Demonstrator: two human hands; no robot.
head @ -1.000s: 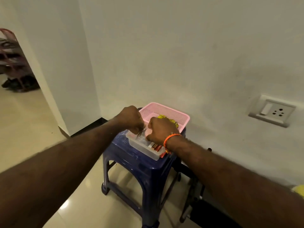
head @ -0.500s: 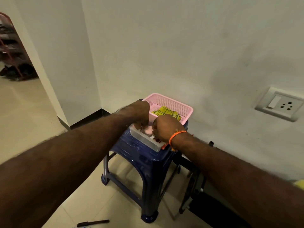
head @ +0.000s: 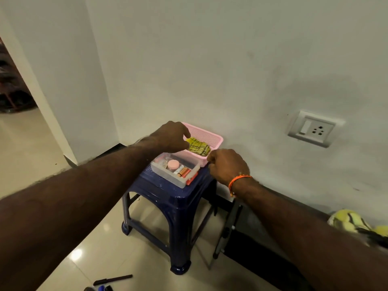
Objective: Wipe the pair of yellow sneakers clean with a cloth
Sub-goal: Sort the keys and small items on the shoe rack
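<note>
Head view: fetching the cloth [head: 197, 146], which lies in the pink basket [head: 218, 141] on the blue stool [head: 168, 196]. My left hand [head: 171, 136] hovers at it, fingers loose, gripping nothing. My right hand [head: 227, 165] is curled, empty as far as I can tell. Next: pinch, lift clear of the rim. Wall close behind; sneakers [head: 352, 224] on the floor, far right.

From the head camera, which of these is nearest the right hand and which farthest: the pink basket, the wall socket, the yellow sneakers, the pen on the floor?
Measured from the right hand:
1. Pink basket, right beside the knuckles on the stool.
2. Wall socket, up on the wall to the right.
3. Yellow sneakers, on the floor at far right, and pen, on the floor at lower left: too close to call.
</note>
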